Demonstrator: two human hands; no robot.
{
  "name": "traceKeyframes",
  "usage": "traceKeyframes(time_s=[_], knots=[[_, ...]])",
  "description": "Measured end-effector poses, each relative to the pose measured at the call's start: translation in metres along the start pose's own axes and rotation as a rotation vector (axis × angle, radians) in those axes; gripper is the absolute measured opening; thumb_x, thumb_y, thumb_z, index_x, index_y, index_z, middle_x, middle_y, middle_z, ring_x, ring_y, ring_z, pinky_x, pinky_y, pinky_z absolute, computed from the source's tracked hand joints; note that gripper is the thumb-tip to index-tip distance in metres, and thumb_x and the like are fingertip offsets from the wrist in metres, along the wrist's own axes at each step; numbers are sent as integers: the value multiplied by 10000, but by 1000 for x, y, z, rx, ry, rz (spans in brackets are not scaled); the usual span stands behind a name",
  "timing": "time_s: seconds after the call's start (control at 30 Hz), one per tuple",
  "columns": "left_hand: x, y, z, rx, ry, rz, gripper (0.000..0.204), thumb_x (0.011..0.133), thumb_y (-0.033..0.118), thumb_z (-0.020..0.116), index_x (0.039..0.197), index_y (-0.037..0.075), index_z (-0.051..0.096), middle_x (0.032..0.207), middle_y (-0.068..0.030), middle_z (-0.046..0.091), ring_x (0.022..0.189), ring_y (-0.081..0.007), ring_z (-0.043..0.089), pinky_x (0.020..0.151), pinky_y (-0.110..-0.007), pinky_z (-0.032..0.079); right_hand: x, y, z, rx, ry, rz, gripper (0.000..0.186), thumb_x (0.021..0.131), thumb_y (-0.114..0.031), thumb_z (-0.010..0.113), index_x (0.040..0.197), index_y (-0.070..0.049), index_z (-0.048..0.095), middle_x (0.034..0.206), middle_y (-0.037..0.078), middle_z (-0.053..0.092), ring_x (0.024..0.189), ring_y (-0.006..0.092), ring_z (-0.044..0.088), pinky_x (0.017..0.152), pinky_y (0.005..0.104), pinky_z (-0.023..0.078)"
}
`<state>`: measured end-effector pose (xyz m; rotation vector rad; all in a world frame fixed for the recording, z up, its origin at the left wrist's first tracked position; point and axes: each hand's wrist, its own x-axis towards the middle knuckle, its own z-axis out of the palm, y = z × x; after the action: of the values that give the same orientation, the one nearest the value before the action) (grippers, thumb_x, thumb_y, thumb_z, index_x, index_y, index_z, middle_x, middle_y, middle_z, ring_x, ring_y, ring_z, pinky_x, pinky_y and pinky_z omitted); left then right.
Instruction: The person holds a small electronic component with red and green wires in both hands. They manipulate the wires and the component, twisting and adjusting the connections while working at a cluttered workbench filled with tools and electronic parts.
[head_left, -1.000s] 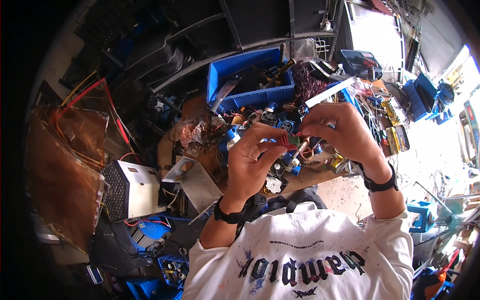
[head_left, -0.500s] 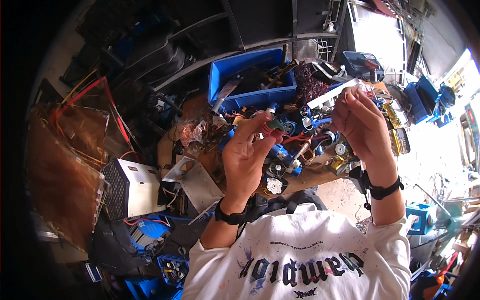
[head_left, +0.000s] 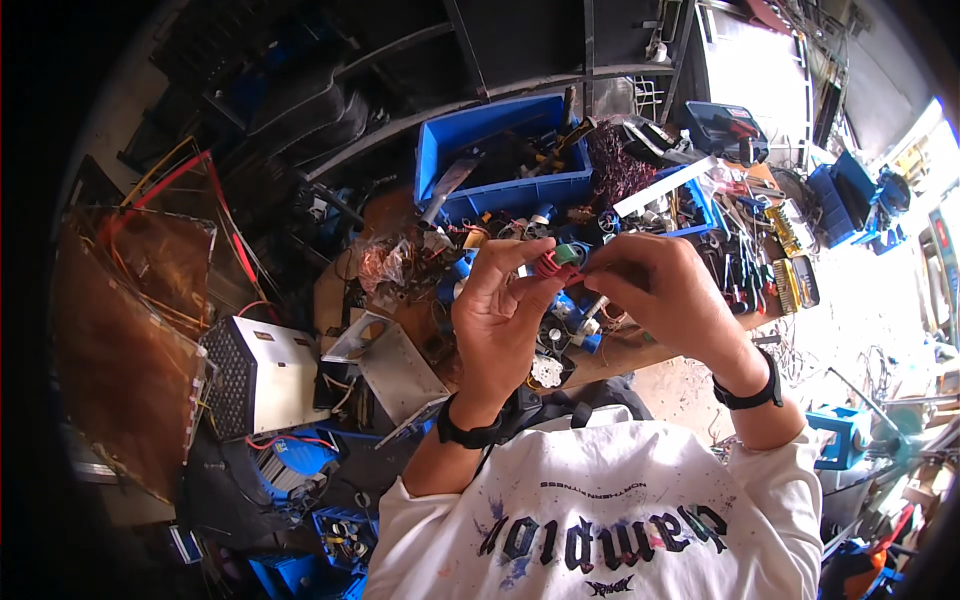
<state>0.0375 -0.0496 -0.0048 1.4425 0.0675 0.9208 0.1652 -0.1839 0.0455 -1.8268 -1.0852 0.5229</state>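
A small red and green part (head_left: pixel 562 262) is held up over the cluttered bench, pinched in my left hand (head_left: pixel 495 305) between thumb and forefinger. My right hand (head_left: pixel 650 290) is closed beside it, thumb and fingertips at the right side of the part; what exactly they grip is hidden. Behind and below them lie loose blue and white fittings (head_left: pixel 585 335), tangled wires and a white perforated piece (head_left: pixel 547 370).
A blue crate (head_left: pixel 500 200) stands at the back of the bench, with a white strip (head_left: pixel 660 190) and tools (head_left: pixel 750 280) to its right. A metal cased unit (head_left: pixel 270 375), a bracket (head_left: pixel 395 375) and a brown sheet (head_left: pixel 130 340) are at left.
My right hand moved up and away to the right half a second ago and has come back down and left to the part. My left hand still holds the part, slightly turned.
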Motion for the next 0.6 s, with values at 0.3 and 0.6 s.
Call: traceKeyframes(time_s=[0.3, 0.6], knots=[[-1, -3, 3, 32, 25, 29, 329, 835, -116, 650, 1148, -28, 601, 1070, -71, 552, 1002, -150, 613, 861, -265, 541, -4, -5, 0, -125, 94, -142, 115, 828, -90, 673, 892, 1, 641, 841, 131, 620, 704, 261, 642, 633, 345, 503], [-4, 0, 11, 126, -12, 131, 328, 806, -147, 644, 1112, -30, 627, 1080, -94, 560, 972, -159, 612, 864, -270, 536, -7, -5, 13, 301, 203, -131, 245, 859, -46, 667, 1078, 13, 574, 874, 97, 687, 762, 136, 667, 649, 260, 509]])
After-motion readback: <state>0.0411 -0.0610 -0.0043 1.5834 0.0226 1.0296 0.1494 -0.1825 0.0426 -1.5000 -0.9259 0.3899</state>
